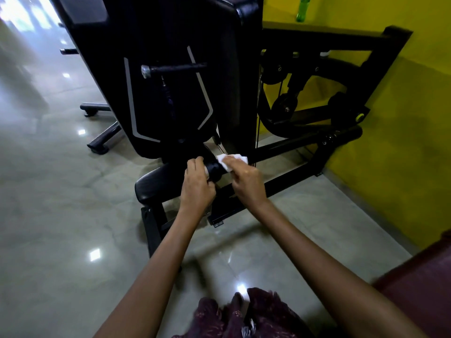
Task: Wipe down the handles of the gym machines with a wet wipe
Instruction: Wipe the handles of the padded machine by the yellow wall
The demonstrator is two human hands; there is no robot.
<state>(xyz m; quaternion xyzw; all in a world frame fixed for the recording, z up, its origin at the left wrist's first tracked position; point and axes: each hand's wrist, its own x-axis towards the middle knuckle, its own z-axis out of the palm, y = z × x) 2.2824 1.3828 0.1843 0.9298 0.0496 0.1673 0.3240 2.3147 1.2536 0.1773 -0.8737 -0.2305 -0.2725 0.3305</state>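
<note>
Here we see the left hand (197, 185) curled in a narrow grip round the black padded roller handle (214, 170), while the right hand (246, 182) holds the white wet wipe (228, 162) against it. Behind stand the black machine shroud (170, 93) and yellow wall (390, 118).

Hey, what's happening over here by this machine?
A person is cleaning a black gym machine by the yellow wall. The left hand grips the end of a black handle to steady it, while the right hand presses a white wipe against the handle. A second bar handle higher up on the machine is untouched, and a green bottle stands on the ledge behind.
</note>
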